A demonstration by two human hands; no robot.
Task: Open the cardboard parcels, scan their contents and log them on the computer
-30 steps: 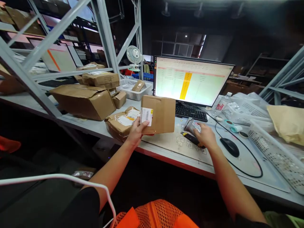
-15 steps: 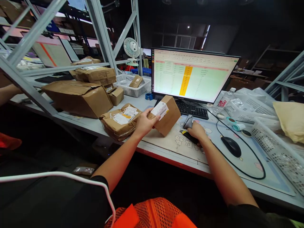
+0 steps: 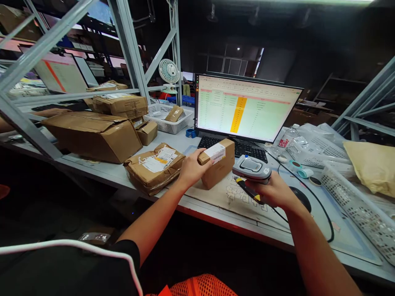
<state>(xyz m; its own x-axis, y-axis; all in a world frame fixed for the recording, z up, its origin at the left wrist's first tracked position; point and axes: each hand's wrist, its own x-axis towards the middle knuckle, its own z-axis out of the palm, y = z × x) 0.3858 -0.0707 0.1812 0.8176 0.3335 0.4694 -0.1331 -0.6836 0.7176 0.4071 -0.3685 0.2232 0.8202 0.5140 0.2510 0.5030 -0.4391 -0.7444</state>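
Note:
My left hand (image 3: 194, 168) grips a small brown cardboard box (image 3: 219, 167) by its left end. A white printed label (image 3: 216, 152) lies along the box's upper face. In my right hand (image 3: 274, 190) is a grey barcode scanner (image 3: 251, 167), raised above the desk mat with its head toward the box. A black and yellow utility knife (image 3: 247, 190) lies on the mat below the scanner. Left of my left hand sits a flat, taped brown parcel (image 3: 154, 166) with labels on top.
Behind the box stand a black keyboard (image 3: 253, 153) and a lit monitor (image 3: 247, 109). A large carton (image 3: 92, 133) and more parcels fill the left side by a metal frame. On the right are a black mouse (image 3: 300, 198), a cable and a white basket (image 3: 354, 209). Another person's arm (image 3: 6, 124) shows at far left.
My right hand has lifted the barcode scanner off the desk and turned it toward the box. My left hand has tipped the box so its label faces more upward. The view has shifted slightly.

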